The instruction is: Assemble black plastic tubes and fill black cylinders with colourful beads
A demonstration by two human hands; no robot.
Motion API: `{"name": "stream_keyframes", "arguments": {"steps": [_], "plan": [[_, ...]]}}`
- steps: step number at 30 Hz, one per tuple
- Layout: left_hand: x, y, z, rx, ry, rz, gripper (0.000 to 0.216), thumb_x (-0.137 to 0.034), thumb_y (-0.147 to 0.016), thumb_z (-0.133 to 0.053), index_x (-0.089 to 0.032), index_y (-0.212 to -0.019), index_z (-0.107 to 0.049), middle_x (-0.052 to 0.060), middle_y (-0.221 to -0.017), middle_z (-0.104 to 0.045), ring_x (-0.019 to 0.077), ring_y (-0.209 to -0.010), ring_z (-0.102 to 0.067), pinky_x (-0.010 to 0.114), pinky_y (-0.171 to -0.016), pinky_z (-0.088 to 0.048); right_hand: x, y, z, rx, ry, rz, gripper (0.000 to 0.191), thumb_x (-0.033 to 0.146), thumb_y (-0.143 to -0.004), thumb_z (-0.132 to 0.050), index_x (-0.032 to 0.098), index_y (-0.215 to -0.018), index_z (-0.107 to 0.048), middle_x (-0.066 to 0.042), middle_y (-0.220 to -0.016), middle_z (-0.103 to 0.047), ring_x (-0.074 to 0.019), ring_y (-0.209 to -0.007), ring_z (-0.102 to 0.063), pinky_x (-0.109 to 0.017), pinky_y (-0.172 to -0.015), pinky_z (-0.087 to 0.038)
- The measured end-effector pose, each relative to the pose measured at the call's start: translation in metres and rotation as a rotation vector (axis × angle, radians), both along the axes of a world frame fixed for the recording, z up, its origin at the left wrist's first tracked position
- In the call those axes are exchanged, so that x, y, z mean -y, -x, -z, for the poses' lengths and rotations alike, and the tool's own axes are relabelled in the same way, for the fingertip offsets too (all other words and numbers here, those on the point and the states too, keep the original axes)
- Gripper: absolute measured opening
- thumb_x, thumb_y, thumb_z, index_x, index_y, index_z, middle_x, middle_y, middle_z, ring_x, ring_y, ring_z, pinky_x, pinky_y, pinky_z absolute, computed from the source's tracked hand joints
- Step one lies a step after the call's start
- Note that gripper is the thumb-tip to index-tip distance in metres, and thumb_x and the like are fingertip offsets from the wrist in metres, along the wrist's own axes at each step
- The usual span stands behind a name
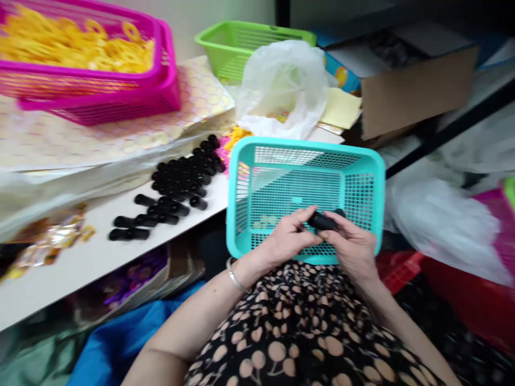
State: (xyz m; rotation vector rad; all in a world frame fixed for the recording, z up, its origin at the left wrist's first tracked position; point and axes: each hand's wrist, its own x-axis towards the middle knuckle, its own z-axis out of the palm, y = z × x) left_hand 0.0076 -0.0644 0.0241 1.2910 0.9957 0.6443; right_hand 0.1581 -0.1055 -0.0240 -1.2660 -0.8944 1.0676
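I see my left hand (pixel 287 236) and right hand (pixel 350 244) pinching one black tube (pixel 324 221) between them, fingers closed on either end. Its long axis lies roughly level, running left to right, just over the near wall of the teal basket (pixel 362 161). More black tubes (pixel 181 179) lie heaped near the counter's (pixel 80 262) front edge, and a pink basket (pixel 120 102) of yellow rings (pixel 72 45) sits toward its back.

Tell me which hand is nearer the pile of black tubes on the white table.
Left. The left hand sits on the side toward the black tubes; the right hand lies farther off, beyond it.
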Motion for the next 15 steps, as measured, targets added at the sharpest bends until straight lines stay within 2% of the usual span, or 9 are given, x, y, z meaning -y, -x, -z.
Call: {"name": "stream_keyframes", "arguments": {"steps": [2,4,7,9,10,11,13,14,15], "plan": [[0.002,0.007,-0.003,-0.056,-0.151,0.025,0.047,-0.029,-0.072,-0.07,-0.022,-0.118,-0.064,0.005,-0.099,-0.063,0.0133,-0.07,-0.052,0.027,-0.064,-0.044,0.002,-0.002,0.001,0.099,-0.03,-0.047,0.038,0.029,-0.07,-0.076,0.025,-0.108,-0.07,-0.003,-0.101,-0.073,-0.022,-0.092,-0.068,-0.042,-0.088,-0.055],[0.004,0.018,-0.008,-0.123,-0.318,0.037,0.03,-0.035,-0.074,-0.07,-0.02,-0.1,-0.07,0.005,-0.09,-0.064,0.0157,-0.077,-0.054,0.029,-0.071,-0.045,0.002,-0.004,0.001,0.213,-0.083,-0.178,0.037,0.033,-0.075,-0.072,0.026,-0.112,-0.069,-0.004,-0.108,-0.071,-0.0235,-0.098,-0.066,-0.042,-0.091,-0.054],[0.014,0.042,-0.022,-0.208,-0.471,-0.054,0.024,-0.036,-0.076,-0.07,-0.018,-0.092,-0.071,0.004,-0.082,-0.066,0.0154,-0.076,-0.057,0.028,-0.073,-0.046,-0.005,-0.007,-0.005,0.325,-0.168,-0.422,0.04,0.038,-0.079,-0.067,0.027,-0.118,-0.065,-0.005,-0.108,-0.07,-0.0216,-0.09,-0.067,-0.038,-0.081,-0.057],[0.024,0.067,-0.033,-0.292,-0.525,-0.258,0.027,-0.034,-0.071,-0.074,-0.019,-0.093,-0.071,0.004,-0.083,-0.068,0.0152,-0.075,-0.059,0.027,-0.072,-0.047,-0.015,-0.014,-0.008,0.382,-0.179,-0.423,0.04,0.036,-0.08,-0.066,0.027,-0.119,-0.064,-0.005,-0.105,-0.069,-0.0181,-0.081,-0.066,-0.033,-0.072,-0.057],[0.028,0.082,-0.037,-0.349,-0.532,-0.408,0.027,-0.032,-0.069,-0.076,-0.02,-0.092,-0.071,0.003,-0.084,-0.068,0.0151,-0.075,-0.06,0.027,-0.072,-0.048,-0.021,-0.019,-0.007,0.434,-0.169,-0.36,0.037,0.035,-0.08,-0.066,0.026,-0.116,-0.065,-0.005,-0.102,-0.069,-0.0166,-0.077,-0.064,-0.032,-0.068,-0.056],[0.031,0.1,-0.039,-0.429,-0.532,-0.619,0.028,-0.031,-0.065,-0.078,-0.021,-0.09,-0.071,0.001,-0.084,-0.069,0.0149,-0.075,-0.06,0.027,-0.073,-0.048,-0.027,-0.026,-0.005,0.5,-0.154,-0.28,0.032,0.034,-0.08,-0.065,0.025,-0.111,-0.067,-0.005,-0.099,-0.068,-0.0157,-0.074,-0.062,-0.031,-0.066,-0.054],[0.034,0.141,-0.036,-0.544,-0.472,-0.998,0.035,-0.029,-0.06,-0.08,-0.022,-0.093,-0.071,-0.002,-0.086,-0.07,0.0142,-0.074,-0.06,0.027,-0.073,-0.048,-0.038,-0.043,0.004,0.639,-0.131,-0.147,0.021,0.032,-0.08,-0.064,0.021,-0.096,-0.069,-0.004,-0.089,-0.066,-0.0154,-0.071,-0.06,-0.031,-0.064,-0.051],[0.033,0.163,-0.031,-0.582,-0.435,-1.162,0.036,-0.027,-0.057,-0.081,-0.021,-0.091,-0.071,-0.004,-0.08,-0.069,0.0132,-0.07,-0.059,0.026,-0.07,-0.048,-0.042,-0.051,0.01,0.695,-0.126,-0.132,0.016,0.031,-0.079,-0.062,0.019,-0.089,-0.069,-0.004,-0.085,-0.064,-0.0157,-0.07,-0.059,-0.031,-0.064,-0.05],[0.032,0.185,-0.024,-0.631,-0.394,-1.27,0.035,-0.026,-0.055,-0.081,-0.019,-0.089,-0.071,-0.005,-0.074,-0.068,0.012,-0.064,-0.057,0.025,-0.065,-0.047,-0.044,-0.058,0.015,0.74,-0.124,-0.157,0.013,0.028,-0.079,-0.06,0.019,-0.085,-0.068,-0.004,-0.081,-0.063,-0.016,-0.069,-0.058,-0.032,-0.065,-0.049]]}}
